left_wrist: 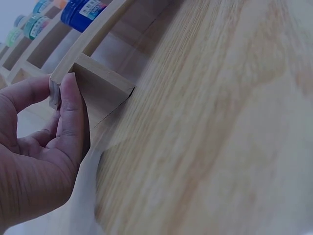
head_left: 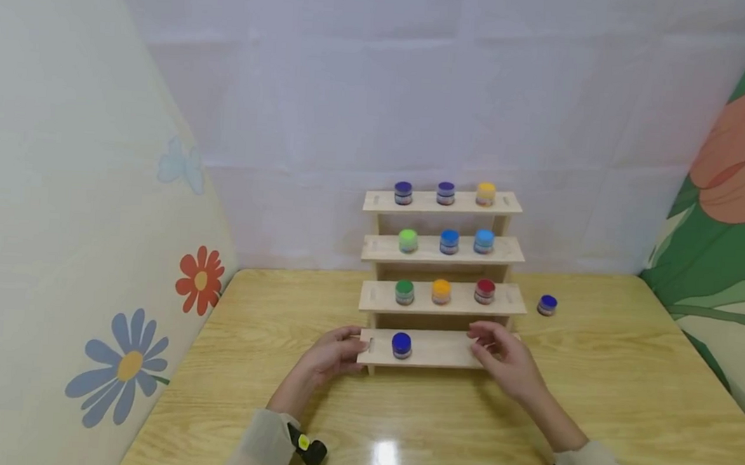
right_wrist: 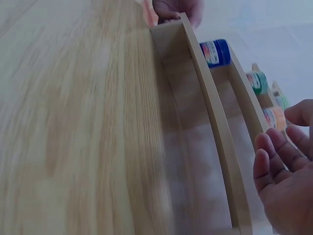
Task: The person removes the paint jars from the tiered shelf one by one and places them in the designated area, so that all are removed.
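Observation:
A tiered wooden rack (head_left: 378,296) stands on the table, small paint jars on its steps. My left hand (head_left: 334,355) pinches the left end of the lowest shelf board (head_left: 444,359); the left wrist view shows thumb and fingers (left_wrist: 72,115) on either side of that edge. One dark blue jar (head_left: 401,346) sits upright near the board's left end. Over the board's right part hovers my right hand (head_left: 510,359), fingers loosely bent and nothing between them. In the right wrist view this hand (right_wrist: 291,166) appears apart from the shelf edge.
Higher shelves hold a green jar (head_left: 404,292), an orange jar (head_left: 441,292), a dark red jar (head_left: 484,292) and several others. Another dark blue jar (head_left: 547,305) stands on the table (head_left: 605,371), right of the rack. A white cloth (head_left: 303,116) hangs behind.

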Available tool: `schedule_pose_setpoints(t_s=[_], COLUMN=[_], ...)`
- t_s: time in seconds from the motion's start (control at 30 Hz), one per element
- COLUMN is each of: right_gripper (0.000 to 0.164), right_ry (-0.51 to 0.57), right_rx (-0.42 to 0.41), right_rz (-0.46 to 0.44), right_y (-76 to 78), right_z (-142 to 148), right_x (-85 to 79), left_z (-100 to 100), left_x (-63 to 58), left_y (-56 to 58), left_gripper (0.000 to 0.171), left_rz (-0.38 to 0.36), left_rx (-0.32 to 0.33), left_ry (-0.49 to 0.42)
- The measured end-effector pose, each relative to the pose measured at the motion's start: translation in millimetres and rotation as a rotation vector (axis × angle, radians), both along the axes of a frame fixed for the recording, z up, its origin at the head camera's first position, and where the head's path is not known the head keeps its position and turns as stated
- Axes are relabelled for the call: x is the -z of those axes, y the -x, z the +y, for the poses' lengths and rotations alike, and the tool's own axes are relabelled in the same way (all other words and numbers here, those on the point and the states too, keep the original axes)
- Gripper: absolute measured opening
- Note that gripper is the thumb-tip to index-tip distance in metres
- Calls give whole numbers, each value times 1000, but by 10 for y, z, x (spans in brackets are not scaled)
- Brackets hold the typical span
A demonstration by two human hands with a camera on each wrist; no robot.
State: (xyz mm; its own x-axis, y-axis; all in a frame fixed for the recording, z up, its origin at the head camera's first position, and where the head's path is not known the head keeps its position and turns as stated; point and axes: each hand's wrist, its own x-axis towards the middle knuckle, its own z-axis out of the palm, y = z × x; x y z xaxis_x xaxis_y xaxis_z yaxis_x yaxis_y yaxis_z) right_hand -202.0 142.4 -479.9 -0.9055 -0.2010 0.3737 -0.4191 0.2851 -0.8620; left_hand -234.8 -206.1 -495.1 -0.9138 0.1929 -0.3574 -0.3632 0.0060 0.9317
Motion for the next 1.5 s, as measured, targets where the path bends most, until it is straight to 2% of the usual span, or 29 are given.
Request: schedule_pose_setpoints(t_s=[0.17, 0.3, 0.53, 0.73, 1.0, 1.27, 1.5], right_gripper=[28, 30, 34, 36, 46, 49, 45], right_ry=[11, 1, -50, -95, -181, -251, -310], right_rx=[-53, -82, -119, -152, -180, -214, -213], right_rz=[-2, -43, -135, -143, -208, -161, -163], right_y=[49, 92, 119, 165, 219, 269, 288], right_z=[-204, -349, -527, -668, -805, -873, -918], right_x=[12, 1, 2, -28, -73, -24, -25], left_z=[-1, 3, 18, 37, 24, 17, 16], left_x=[-15, -34, -37, -38, -26, -34, -32], left_y=[-4, -9, -13, 1, 1, -5, -2], left_gripper=[56, 55, 54, 52, 49, 48, 50], left_rz=[8, 9, 13, 18, 21, 7, 5], left_rx=[16, 19, 19, 14, 28, 24, 23], left_ry=[-11, -18, -4, -7, -20, -8, -14])
